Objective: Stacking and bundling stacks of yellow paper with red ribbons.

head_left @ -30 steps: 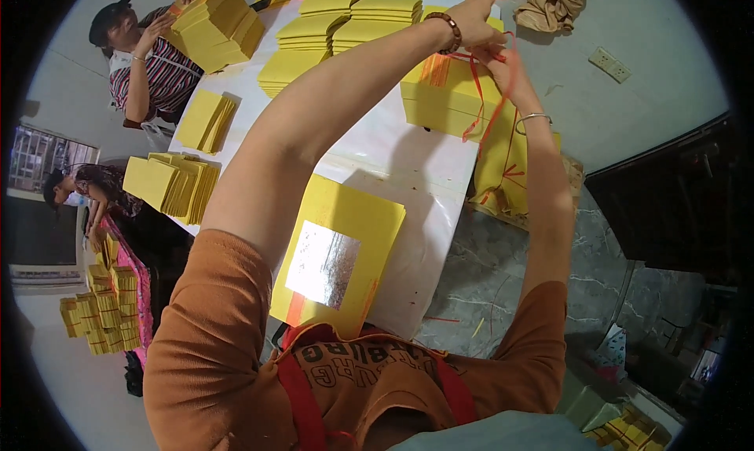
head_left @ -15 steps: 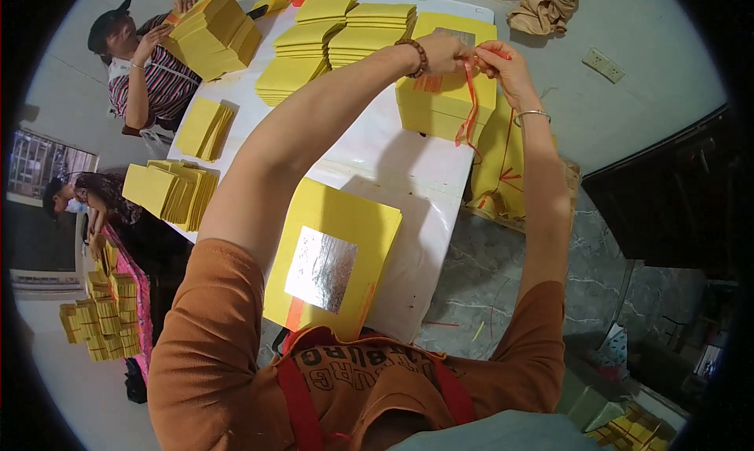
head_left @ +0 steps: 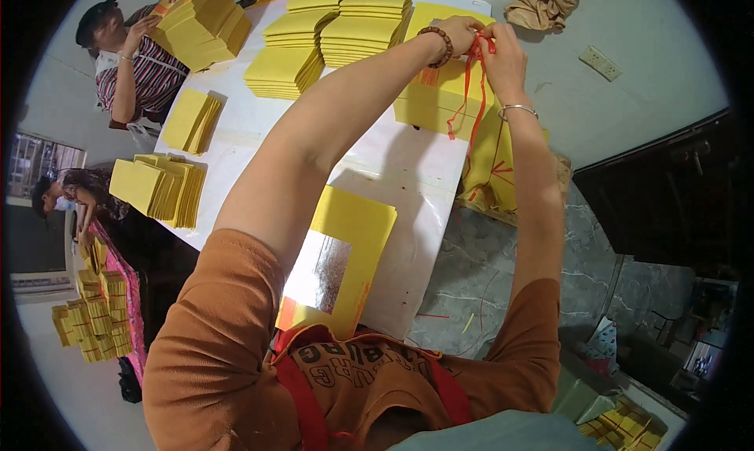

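Note:
At the far right of the table, my left hand [head_left: 460, 36], with a brown bead bracelet at the wrist, pinches a red plastic string [head_left: 466, 97]. My right hand [head_left: 506, 62], wearing a silver bangle, is closed on the same string close beside it. Both hands are over a thick stack of yellow paper [head_left: 428, 111], and loose string ends hang down its near side. Fingertips partly hide where the strands cross. Nearer to me lies another yellow paper stack [head_left: 353, 239] with a silver square on top, partly covered by my left arm.
Several yellow paper stacks [head_left: 365, 28] fill the back of the white table [head_left: 385, 160]. At the left, one person [head_left: 126, 74] holds a large yellow bundle [head_left: 206, 27]; another person [head_left: 86, 196] bends by piled bundles [head_left: 98, 313]. A tied yellow bundle [head_left: 491, 180] lies right of the table.
Both my hands have drawn closer together, with the string now bunched between them and two ends hanging. The person at the left still holds the yellow bundle. The whole view has shifted slightly.

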The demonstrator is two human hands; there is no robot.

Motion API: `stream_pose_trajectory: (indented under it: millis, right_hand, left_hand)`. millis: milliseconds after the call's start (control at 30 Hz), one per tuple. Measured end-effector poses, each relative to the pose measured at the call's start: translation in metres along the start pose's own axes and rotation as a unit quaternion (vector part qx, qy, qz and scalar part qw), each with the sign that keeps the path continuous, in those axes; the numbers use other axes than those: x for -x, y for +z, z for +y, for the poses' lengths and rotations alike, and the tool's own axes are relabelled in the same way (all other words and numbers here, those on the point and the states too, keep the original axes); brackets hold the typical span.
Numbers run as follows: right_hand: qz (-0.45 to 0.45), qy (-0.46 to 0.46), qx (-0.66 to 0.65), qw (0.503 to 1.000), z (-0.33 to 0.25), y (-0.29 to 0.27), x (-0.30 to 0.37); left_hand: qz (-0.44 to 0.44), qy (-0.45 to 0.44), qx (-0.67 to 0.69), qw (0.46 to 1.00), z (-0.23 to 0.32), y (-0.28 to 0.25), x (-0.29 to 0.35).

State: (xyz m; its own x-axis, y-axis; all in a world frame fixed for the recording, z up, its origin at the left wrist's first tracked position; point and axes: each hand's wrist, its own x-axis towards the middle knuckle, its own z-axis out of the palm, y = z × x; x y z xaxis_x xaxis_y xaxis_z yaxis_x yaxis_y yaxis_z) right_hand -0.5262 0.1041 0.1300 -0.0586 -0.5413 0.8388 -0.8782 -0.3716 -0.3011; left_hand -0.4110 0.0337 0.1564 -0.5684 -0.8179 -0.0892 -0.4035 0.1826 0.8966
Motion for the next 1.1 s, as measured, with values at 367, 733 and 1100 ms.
stream_pose_trajectory:
  millis: [367, 733, 1100]
  right_hand:
    - [-0.103, 0.05, 0.055, 0.992, 0.011, -0.025, 0.015]
    - [-0.012, 0.299, -0.29, 0.909, -0.065, -0.108, 0.039]
    - [-0.138, 0.068, -0.774, 0.615, -0.34, -0.19, 0.022]
  left_hand:
    - [0.123, 0.068, -0.357, 0.923, -0.011, -0.024, 0.004]
    - [0.009, 0.111, -0.024, 0.993, 0.02, -0.063, 0.084]
    - [-0.062, 0.102, 0.097, 0.988, -0.016, -0.116, 0.312]
